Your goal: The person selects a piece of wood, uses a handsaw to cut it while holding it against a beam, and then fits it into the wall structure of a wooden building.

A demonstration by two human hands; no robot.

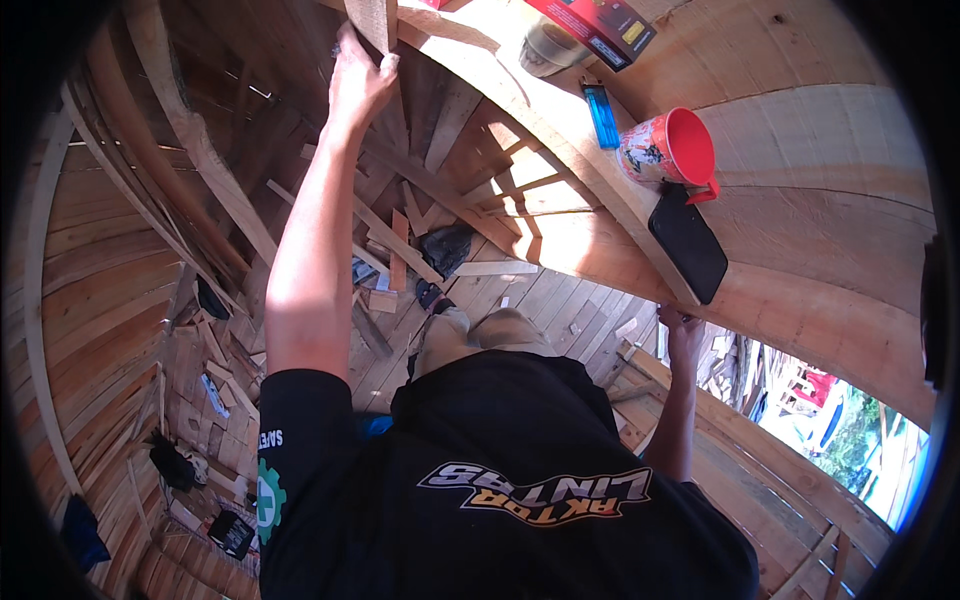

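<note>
Head view shows the left hand near the top of the frame, left of centre, its fingers closed around a piece of timber with the thumb at the near edge. At right of centre, the right hand is partly curled just under the lower end of a curved beam; whether it grips the edge or something small cannot be told.

With the arms spread this wide, steadiness probably matters most: a full wrap on the timber, weight square over both feet, and no sharp pull from one side. The beam's right side calls for care, since a black phone, a red cup and a blue lighter sit along it and a knock could tip them. Footing deserves a glance too, as wood offcuts litter the plank floor near the middle of the frame.
</note>
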